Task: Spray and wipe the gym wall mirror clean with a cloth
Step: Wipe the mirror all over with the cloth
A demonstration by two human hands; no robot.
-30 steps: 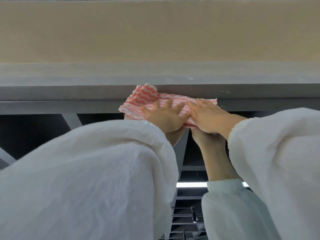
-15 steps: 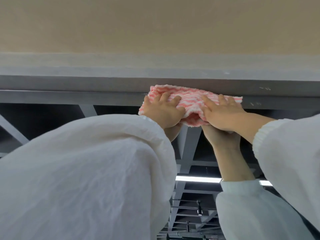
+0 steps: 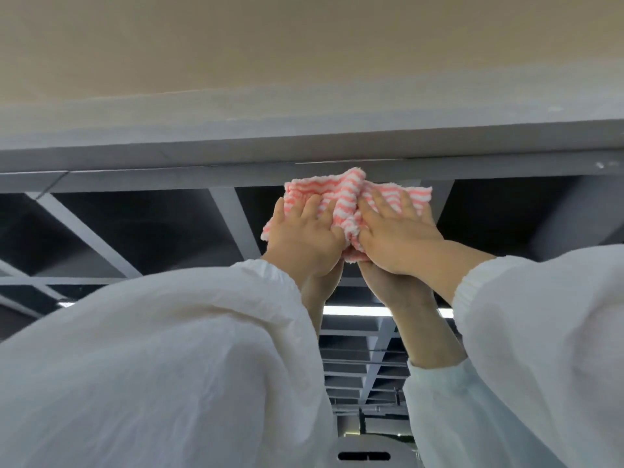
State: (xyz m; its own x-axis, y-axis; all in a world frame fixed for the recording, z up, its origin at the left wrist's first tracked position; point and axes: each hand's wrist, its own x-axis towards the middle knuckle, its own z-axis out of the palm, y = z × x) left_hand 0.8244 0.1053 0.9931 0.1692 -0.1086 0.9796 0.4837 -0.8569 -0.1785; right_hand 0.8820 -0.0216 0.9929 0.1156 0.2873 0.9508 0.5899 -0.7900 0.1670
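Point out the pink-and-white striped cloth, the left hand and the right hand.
pink-and-white striped cloth (image 3: 341, 194): head view, bunched upper middle fold.
left hand (image 3: 305, 236): head view, back of the hand, pressing the cloth.
right hand (image 3: 400, 236): head view, back of the hand, pressing the cloth.

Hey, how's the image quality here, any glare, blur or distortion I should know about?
Head view: wide-angle bend bows the gray ledge; the white sleeves loom large and soft. A reflected light strip glares brightly between the arms. The pink striped cloth, left hand and right hand are reasonably sharp; the mirror looks dark.
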